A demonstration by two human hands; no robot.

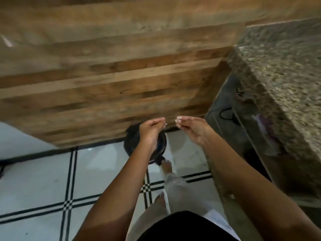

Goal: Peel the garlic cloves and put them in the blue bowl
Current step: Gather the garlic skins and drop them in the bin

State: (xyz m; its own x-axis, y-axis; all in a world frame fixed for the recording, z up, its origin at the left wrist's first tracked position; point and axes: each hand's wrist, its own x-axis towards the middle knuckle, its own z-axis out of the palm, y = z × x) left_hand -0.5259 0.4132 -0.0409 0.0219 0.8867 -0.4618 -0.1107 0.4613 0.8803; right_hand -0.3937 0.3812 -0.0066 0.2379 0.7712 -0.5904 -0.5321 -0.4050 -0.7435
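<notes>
where: both hands are held out past the near edge of the wooden tabletop (121, 75), right above a dark round bin (130, 140) on the tiled floor (43, 180). the picture's pretty smeared btw.
left hand (151, 132): fingers (159, 120) are curled in and pinched on a tiny scrap (165, 124). it's pale and looks like skin to me.
right hand (192, 129): fingers (184, 120) are pinched round a white piece (178, 119) that pokes out at the tips. clove or peel? honestly can't tell, it's too small and blurry.
gap: the two hands are near each other but not touching, and the two bits are apart.
garlic: only what's in those two pinches. no other cloves in view.
blue bowl: not in view anywhere.
other stuff: a speckled stone counter (278, 75) off to the right, and bare feet (167, 166) on the floor below the hands.
step: my guess is the peeling part, with the skin about to go in the bin.
next: let the skin drop into the bin, hang on to anything that's actual clove, then head to wherever the bowl is and drop the clove in. it needs a light touch. papery skin sticks to fingers, so it may want a flick or a rub to come loose.
</notes>
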